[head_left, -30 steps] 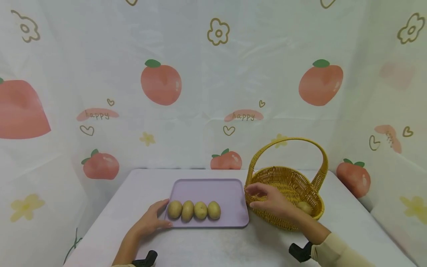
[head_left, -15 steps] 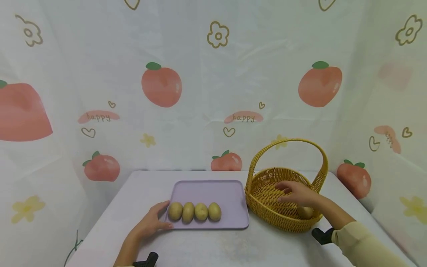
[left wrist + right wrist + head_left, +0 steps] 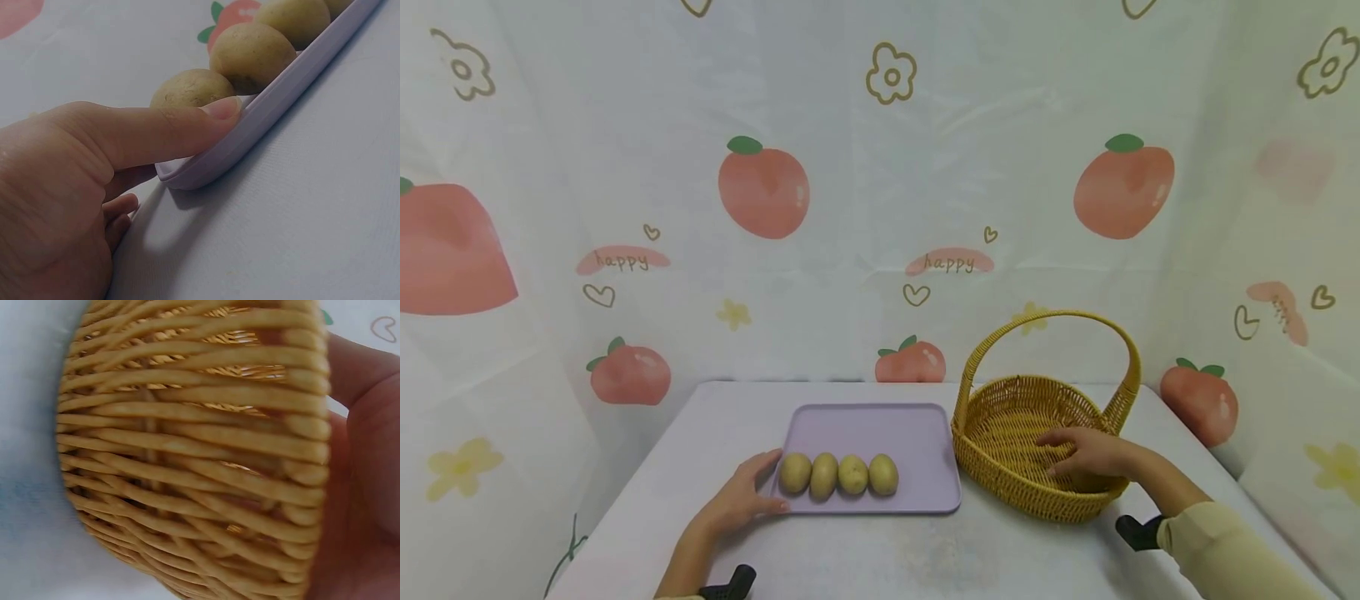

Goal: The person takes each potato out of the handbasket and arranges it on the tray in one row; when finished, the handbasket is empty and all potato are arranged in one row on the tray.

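Observation:
Several potatoes lie in a row along the near left part of a lilac tray. At the tray's near left corner is my left hand, its thumb over the front rim and its fingers along the left side. The left wrist view shows that thumb pressed on the rim beside the nearest potato. My right hand reaches over the near right rim into a wicker basket, fingers spread loosely. The potato inside the basket is hidden beneath it; basket weave covers much of the right wrist view.
The basket's tall handle arches over its bowl, right of the tray. Both stand on a white-covered table. A white curtain printed with fruit and flowers hangs behind and at the sides.
My right hand has moved right, from the basket's left rim to the right part of its inside, then lowered over the potato there. The left hand and the tray have stayed put.

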`<act>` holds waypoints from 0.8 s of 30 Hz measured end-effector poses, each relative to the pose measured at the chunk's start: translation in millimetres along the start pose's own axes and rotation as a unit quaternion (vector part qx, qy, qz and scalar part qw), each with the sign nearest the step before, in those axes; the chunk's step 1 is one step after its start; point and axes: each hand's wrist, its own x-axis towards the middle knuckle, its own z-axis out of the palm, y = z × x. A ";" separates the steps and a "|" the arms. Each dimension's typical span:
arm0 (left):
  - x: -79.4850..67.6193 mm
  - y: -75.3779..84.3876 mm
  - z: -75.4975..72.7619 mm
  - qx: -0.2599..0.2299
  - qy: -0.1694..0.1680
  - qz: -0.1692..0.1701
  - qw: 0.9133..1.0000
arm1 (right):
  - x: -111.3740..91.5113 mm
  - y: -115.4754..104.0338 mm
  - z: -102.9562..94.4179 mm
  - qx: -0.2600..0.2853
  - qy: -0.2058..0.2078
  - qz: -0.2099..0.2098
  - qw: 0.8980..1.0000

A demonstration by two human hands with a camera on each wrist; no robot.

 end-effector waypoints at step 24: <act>1.0 -1.2 -0.8 0.006 -0.003 -0.006 1.000 | 3.2 -21.9 19.2 -0.002 0.121 -0.050 0.991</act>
